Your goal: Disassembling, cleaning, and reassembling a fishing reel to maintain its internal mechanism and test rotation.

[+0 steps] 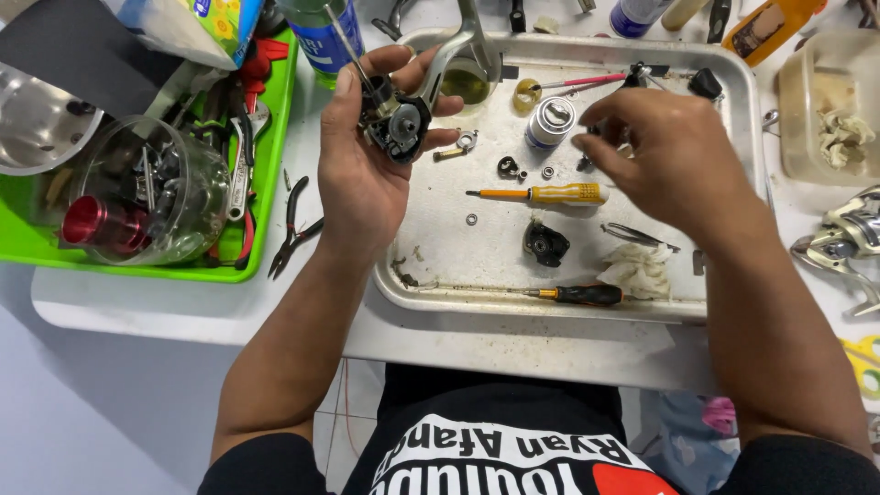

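My left hand holds a fishing reel body with a grey metal stem, raised over the left edge of a metal tray. My right hand hovers over the tray's upper right, fingers curled above small parts; whether it grips anything I cannot tell. On the tray lie a yellow-handled screwdriver, a black-and-orange screwdriver, a black reel part, tweezers, a small silver spool and a crumpled tissue.
A green tray on the left carries a clear plastic jar with a red part, pliers and tools. Black pliers lie beside it. Another silver reel rests at the right edge, near a plastic tub. Bottles stand along the back.
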